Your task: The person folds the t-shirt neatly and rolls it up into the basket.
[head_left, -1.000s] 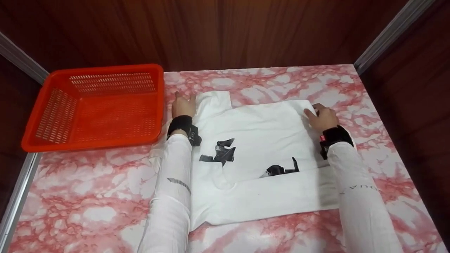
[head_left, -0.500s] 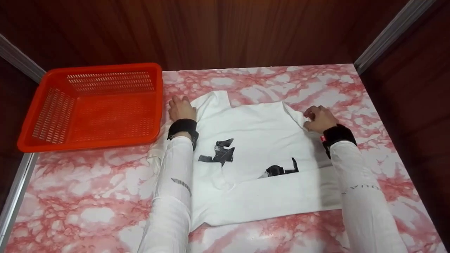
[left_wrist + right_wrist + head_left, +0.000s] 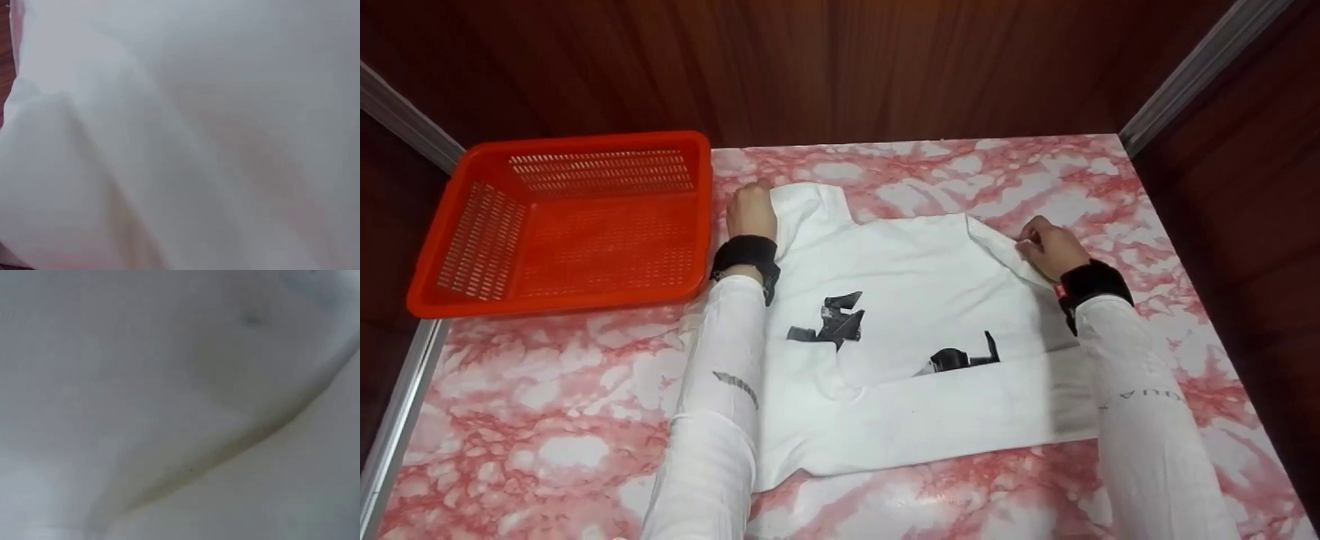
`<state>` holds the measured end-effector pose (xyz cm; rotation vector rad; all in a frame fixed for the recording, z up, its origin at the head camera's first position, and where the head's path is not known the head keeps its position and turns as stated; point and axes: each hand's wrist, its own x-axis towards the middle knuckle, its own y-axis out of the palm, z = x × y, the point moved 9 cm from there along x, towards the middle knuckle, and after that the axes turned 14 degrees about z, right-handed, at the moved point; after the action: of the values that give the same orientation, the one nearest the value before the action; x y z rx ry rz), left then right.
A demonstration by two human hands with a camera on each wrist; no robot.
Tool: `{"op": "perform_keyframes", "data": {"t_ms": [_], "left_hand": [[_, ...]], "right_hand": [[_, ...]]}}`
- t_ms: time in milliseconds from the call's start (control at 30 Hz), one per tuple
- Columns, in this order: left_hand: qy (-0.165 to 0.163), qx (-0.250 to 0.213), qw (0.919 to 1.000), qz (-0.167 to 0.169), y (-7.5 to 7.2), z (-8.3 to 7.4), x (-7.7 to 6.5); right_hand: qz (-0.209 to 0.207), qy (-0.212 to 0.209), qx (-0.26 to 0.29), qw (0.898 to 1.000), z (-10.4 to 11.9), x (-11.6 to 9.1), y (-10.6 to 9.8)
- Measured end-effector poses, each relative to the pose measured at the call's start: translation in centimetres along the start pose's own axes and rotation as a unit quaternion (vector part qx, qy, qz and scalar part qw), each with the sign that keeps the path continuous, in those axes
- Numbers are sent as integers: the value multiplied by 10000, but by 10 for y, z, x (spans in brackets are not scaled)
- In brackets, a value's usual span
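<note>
A white T-shirt [image 3: 915,277] with a black print lies partly folded on the table, its lower part turned up in a wide band. At its upper left edge my left hand [image 3: 752,214] grips the cloth with fingers curled down, the fingertips hidden. My right hand [image 3: 1054,247] pinches the slanted upper right edge between thumb and fingers. That corner is turned inward. In the left wrist view, loose folds of white cloth [image 3: 169,140] fill nearly everything. The right wrist view is likewise filled by white cloth [image 3: 140,382], crossed by a shadowed crease.
An orange-red plastic basket [image 3: 701,225] with slotted walls stands at the back left, close beside my left hand. The pink-and-white marbled table [image 3: 547,420] meets a dark wood-grain panel [image 3: 885,67] at the back, with metal trim at the side corners.
The shirt's upper right corner has gone from square to slanted as my right hand drew back, then slightly right. My left hand's fingers have curled from spread to gripping, and it has moved slightly farther back.
</note>
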<state>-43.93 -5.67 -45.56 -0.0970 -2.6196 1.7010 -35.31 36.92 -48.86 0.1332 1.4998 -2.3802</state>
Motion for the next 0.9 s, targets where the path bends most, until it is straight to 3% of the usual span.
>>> {"op": "perform_keyframes", "data": {"t_ms": [200, 400, 500, 700, 833, 900], "left_hand": [[14, 133, 9994, 323, -14, -4, 3], [88, 354, 9987, 353, -34, -9, -2], [217, 314, 9989, 273, -46, -12, -5], [806, 318, 9962, 133, -67, -20, -19], [1129, 490, 9921, 233, -79, -23, -35], [1295, 556, 9898, 221, -86, -24, -45]], "right_hand": [[-228, -9, 21, 9997, -1, -1, -10], [-1200, -442, -155, 9917, 5, -11, -41], [-1595, -306, -182, 9866, 3, -21, -59], [-1559, 506, -185, 9863, -12, -45, -80], [-1452, 460, -162, 9882, -12, -60, -87], [-1549, 237, -172, 9875, -7, -68, -91]]}}
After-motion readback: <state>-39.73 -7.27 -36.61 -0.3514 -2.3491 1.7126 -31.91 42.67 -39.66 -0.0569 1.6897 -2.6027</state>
